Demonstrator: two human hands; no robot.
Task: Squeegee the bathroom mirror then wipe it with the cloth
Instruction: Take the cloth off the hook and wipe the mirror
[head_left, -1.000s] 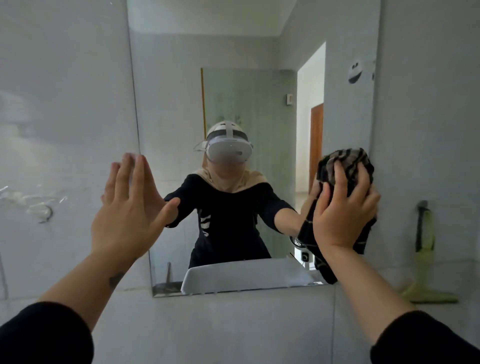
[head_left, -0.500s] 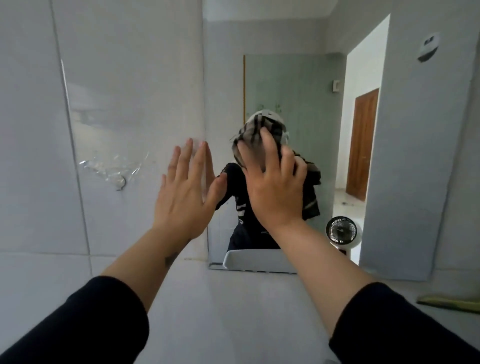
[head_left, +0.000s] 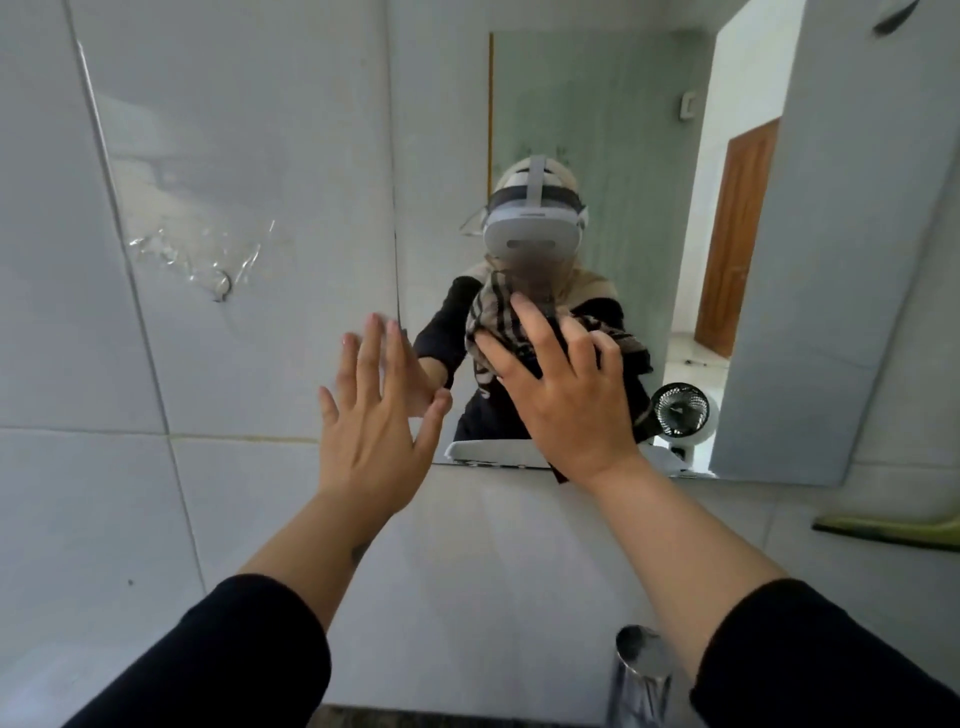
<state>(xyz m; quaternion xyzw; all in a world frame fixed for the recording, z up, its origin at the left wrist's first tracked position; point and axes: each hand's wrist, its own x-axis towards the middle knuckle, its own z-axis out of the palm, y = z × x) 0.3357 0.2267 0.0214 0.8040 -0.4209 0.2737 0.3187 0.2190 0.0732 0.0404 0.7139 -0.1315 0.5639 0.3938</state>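
R hand (head_left: 569, 405) presses cloth (head_left: 491, 322) on mirror (head_left: 810, 260); L hand (head_left: 376, 415) flat.

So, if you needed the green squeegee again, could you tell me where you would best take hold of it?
Only part of the squeegee shows, lying low on the ledge at the right edge, below the mirror. Its handle is out of frame, so I'd guess: reach with the right hand, once it drops the cloth, from above and close the grip around the narrow neck behind the blade.
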